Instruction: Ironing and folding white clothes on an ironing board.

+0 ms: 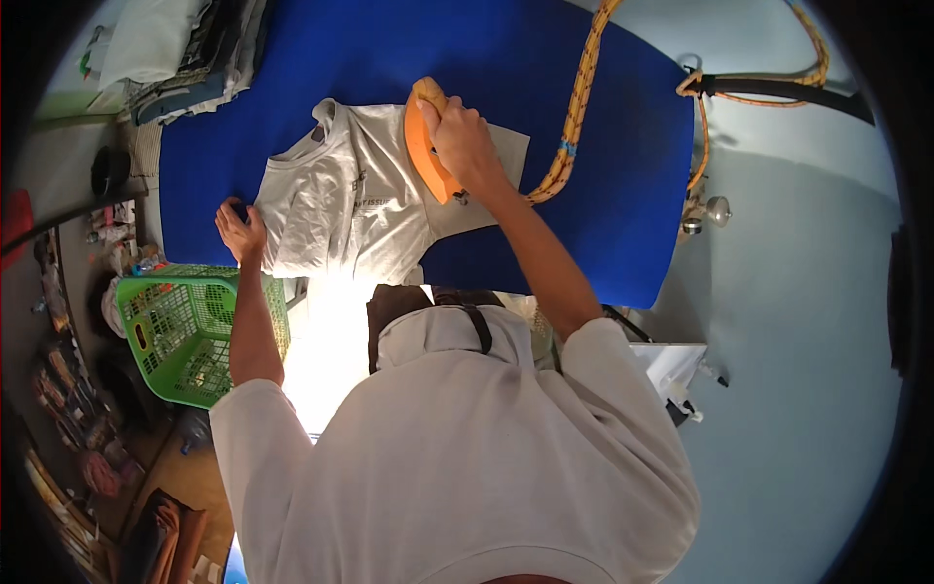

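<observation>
My right hand [467, 142] grips the handle of an orange clothes iron [425, 157], whose pointed end faces away from me. Under the iron is the sleeve part of a pale T-shirt [314, 197] with dark print on its front. The shirt lies sideways on a blue ironing board [467, 51], its neckline toward the upper left. Many creases run across its body, and its lower part hangs over the near edge. At the shirt's left edge, my left hand [242, 232] rests with thumb and fingers apart, touching or very near the fabric.
A yellow-orange patterned cord [581, 95] runs from the iron up past the board. Folded clothes [193, 66] are stacked at the upper left. Below my left hand stands a green plastic basket [175, 336]. A pale blue wall [803, 292] closes the right side.
</observation>
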The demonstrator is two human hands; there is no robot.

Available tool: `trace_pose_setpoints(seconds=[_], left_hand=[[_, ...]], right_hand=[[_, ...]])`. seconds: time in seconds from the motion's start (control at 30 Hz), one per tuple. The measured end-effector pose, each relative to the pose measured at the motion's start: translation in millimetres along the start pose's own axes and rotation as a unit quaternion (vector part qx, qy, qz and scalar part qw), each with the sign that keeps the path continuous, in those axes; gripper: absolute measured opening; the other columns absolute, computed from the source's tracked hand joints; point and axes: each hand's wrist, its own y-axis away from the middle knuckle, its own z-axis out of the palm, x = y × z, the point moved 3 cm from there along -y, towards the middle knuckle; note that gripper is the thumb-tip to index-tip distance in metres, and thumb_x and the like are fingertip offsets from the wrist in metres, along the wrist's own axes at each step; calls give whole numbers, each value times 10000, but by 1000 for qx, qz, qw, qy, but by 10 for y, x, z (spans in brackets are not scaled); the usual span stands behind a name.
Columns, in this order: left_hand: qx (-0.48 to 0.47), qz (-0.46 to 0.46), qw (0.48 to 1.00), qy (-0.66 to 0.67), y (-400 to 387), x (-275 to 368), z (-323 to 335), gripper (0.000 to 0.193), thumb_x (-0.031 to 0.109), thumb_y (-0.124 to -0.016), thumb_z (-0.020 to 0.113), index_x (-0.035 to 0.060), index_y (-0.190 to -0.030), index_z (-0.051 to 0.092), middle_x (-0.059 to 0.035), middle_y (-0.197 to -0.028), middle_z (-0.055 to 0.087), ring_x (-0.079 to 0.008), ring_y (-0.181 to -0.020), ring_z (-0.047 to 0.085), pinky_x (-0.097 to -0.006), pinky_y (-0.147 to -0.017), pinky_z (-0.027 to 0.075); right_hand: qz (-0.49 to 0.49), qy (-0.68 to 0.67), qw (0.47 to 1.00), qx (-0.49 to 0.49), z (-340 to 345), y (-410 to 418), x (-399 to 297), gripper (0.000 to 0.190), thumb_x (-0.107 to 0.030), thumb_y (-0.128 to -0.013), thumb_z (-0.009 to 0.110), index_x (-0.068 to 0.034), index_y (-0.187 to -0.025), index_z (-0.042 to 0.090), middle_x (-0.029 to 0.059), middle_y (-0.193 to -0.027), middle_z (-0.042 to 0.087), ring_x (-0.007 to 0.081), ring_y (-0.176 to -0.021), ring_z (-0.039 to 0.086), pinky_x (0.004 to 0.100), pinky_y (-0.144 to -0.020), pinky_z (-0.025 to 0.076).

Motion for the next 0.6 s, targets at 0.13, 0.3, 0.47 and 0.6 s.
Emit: trace_pose_setpoints(seconds=[0.13,0.3,0.47,0.6], left_hand=[[19,-24,999,27,70,-27,-18,306,210,-785,664,97,-1063,603,-110,-933,572,-338,-917,553,-465,-835,424],[-4,-33,998,48,545,85,-77,358,301,-842,710,57,-1081,603,-145,-946,611,-340,-898,574,-468,-796,443],[-108,-203,924,306,1231,711,-328,248,148,-922,655,21,-1117,569,-113,-950,601,-194,-820,535,-356,-726,447],[-181,-227,874,389,1727,1712,-696,349,131,-923,665,27,-1226,527,-95,-1044,585,-173,-883,548,-330,-795,470]], right_hand=[[-114,126,985,-36,-257,304,474,312,-264,-1025,430,-8,-1116,583,282,-933,609,438,-718,653,479,-612,561],[-70,301,949,-53,-933,644,1513,254,-177,-1014,437,-25,-1193,533,234,-939,608,413,-793,656,462,-627,544],[137,175,969,105,-1657,708,1939,386,-362,-996,532,-1,-1125,580,239,-949,637,396,-927,646,477,-809,517],[18,187,954,234,-1529,1009,1468,310,-299,-970,604,-5,-1068,612,171,-932,646,273,-883,643,383,-788,500]])
